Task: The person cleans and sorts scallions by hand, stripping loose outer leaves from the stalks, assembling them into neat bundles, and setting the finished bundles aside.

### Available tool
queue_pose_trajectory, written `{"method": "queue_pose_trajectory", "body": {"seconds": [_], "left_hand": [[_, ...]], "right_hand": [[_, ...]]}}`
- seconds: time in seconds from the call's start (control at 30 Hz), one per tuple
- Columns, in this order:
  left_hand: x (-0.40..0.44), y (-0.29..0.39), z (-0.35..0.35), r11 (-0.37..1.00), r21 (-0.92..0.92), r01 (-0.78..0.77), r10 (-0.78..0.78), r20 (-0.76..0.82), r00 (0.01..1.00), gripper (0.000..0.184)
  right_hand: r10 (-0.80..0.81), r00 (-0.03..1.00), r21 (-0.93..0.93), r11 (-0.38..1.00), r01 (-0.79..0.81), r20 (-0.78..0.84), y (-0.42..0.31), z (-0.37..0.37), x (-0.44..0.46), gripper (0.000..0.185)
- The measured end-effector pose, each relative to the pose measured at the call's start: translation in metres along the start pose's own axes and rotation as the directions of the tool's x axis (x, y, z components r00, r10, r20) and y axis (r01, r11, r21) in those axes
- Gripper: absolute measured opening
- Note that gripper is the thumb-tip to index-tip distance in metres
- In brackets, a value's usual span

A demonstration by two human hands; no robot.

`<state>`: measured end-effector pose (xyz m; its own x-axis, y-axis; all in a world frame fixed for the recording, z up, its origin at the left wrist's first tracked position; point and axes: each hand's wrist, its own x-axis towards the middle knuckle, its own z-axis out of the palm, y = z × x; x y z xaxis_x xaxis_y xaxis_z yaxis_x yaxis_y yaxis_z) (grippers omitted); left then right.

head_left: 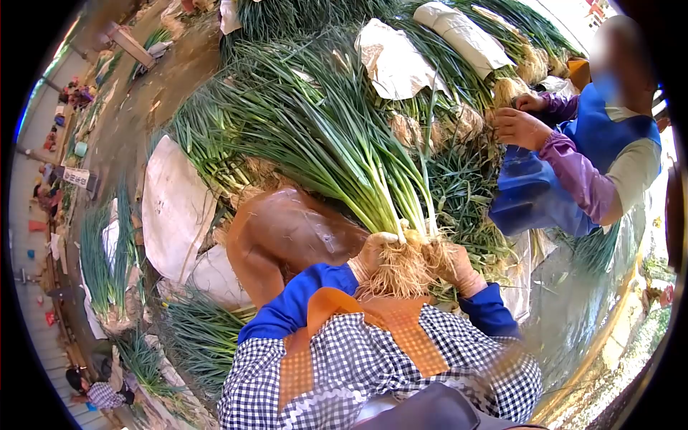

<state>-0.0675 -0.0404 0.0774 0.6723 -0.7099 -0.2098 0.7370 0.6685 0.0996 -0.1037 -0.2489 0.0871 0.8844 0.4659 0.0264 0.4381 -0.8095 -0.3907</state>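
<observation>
A bunch of green onions lies in front of me, its leaves fanning away to the upper left and its pale, shaggy roots toward my body. My left hand is closed around the white stems from the left. On the other side, my right hand grips the root end, its fingers partly hidden behind the roots. Beneath the stems is a brown, wet-looking apron over my lap.
More green onions are heaped ahead, with white sacks over some. Another sack lies at left. At right, a person in a blue apron has both hands at another bundle's roots. Loose onions lie lower left.
</observation>
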Motion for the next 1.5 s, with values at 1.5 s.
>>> {"method": "queue_pose_trajectory", "body": {"seconds": [1.5], "left_hand": [[-0.338,0.167,0.174,-0.255,0.926,-0.279,0.768,0.369,0.523,0.034]], "right_hand": [[-0.733,0.036,-0.068,0.112,0.991,-0.679,-0.372,-0.095,0.248,0.065]]}}
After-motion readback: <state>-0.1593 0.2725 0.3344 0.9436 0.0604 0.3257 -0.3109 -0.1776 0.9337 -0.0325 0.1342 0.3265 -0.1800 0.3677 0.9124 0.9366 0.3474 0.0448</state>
